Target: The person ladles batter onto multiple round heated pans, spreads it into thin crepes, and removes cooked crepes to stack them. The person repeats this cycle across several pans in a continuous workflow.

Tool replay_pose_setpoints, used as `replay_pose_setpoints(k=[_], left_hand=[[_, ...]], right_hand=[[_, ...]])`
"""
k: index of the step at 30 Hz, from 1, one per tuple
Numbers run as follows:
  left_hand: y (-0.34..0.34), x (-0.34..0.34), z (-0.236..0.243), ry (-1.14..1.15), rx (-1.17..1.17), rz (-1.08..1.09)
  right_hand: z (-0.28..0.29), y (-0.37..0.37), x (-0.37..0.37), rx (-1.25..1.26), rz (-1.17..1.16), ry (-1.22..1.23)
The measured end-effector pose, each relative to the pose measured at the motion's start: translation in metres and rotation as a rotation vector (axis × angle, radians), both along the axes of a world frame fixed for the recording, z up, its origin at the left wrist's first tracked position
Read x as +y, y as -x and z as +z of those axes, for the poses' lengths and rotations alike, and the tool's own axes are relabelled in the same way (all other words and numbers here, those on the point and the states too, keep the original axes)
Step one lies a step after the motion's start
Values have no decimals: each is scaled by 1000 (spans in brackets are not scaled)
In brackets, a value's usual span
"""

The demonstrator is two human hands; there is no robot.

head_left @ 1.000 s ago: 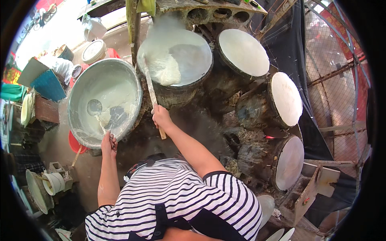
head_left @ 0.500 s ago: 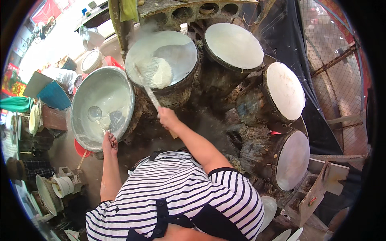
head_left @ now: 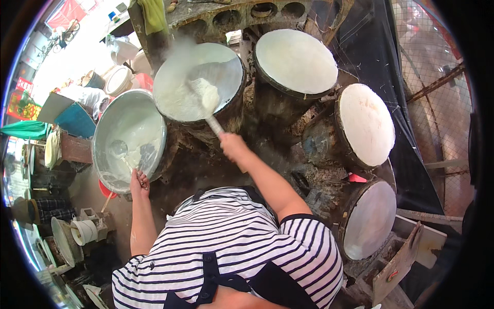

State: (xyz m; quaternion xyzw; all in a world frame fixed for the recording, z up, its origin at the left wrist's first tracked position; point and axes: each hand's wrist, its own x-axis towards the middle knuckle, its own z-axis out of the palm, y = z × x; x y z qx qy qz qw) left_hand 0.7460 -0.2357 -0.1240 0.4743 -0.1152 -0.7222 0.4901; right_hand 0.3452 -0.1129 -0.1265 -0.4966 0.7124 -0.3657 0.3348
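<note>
My right hand [head_left: 234, 148] is closed around the handle of a long spreader [head_left: 214, 125]. The far end of this spreader rests in pale batter on a round steaming griddle [head_left: 230, 69], blurred by motion and steam. A thick white clump of batter [head_left: 208, 93] lies beside it, and part of the griddle's grey surface shows bare at the upper right. My left hand [head_left: 139, 183] grips a ladle [head_left: 119, 149] by its handle. The ladle's bowl dips into a large grey basin [head_left: 158, 116] of whitish batter, just left of the griddle.
More round griddles on dark drum-like stoves curve to the right: one [head_left: 296, 61] at the back, another [head_left: 366, 125] beyond it, and a third [head_left: 369, 220] nearer. All bear white sheets. White buckets [head_left: 118, 80], a blue box [head_left: 75, 121] and clutter stand left.
My right hand has shifted right relative to the griddle, swinging the spreader to a steeper angle. The white clump has moved slightly. My left hand keeps the ladle in the basin.
</note>
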Motion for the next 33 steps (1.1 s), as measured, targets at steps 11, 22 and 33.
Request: replay_pose_setpoints(k=[11,22,33], left_hand=[[25,15,4,-5,9,50],[50,29,10,-91,-63,176],[40,22,7,-130,-52,198]], right_hand=[[1,49,8,222,113,-144],[27,99,-4,265,110,-199],[51,146,-17,365,86,-306]])
